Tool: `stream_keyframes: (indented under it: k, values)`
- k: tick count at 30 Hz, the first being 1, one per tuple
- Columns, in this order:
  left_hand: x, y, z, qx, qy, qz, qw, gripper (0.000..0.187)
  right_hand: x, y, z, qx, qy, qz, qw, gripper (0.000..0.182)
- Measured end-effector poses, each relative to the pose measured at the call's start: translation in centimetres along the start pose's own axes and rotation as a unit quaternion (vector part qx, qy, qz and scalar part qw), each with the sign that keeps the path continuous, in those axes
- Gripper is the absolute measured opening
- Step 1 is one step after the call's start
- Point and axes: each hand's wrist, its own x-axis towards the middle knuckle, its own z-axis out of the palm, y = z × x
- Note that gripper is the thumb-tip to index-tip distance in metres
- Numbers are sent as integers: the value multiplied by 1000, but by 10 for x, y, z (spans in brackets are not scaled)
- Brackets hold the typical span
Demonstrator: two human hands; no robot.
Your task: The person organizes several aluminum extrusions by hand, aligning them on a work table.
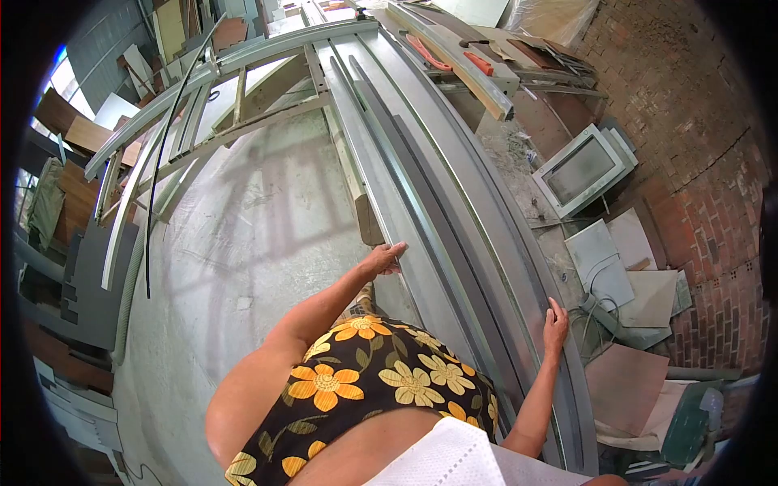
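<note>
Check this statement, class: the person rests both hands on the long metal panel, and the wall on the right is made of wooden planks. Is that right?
Not quite. In the head view both hands, left hand and right hand, do rest on the long metal panel, but the wall on the right is red brick, not wooden planks.

Long metal profiles (438, 202): grey, smooth, dull satin sheen, lying under both hands (381, 259). Wooden batten (466, 69), upper centre of the frame: pale, matt. Floor (251, 235): bare concrete, rough, dusty. Wall (697, 162), right: red brick, coarse. Framed window unit (585, 168), right: white, smooth, with frosted pane.
</note>
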Motion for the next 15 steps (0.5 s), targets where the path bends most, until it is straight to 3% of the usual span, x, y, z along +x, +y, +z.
stream_keyframes:
  k: [5, 8, 11, 15]
  values:
    - [-1, 0, 0, -7, -5, 6, 1000, 55, -1, -11, 2, -69, 25, -19, 997, 33]
    - [1, 0, 0, 2, 3, 4, 1000, 55, -6, -37, -3, -115, 54, -82, 988, 33]
    - [-2, 2, 2, -10, 10, 10, 1000, 54, -4, -41, -8, -67, 51, -36, 996, 33]
    - [-4, 3, 4, -13, 19, 7, 1000, 52, -4, -20, -1, -83, 55, -70, 993, 29]
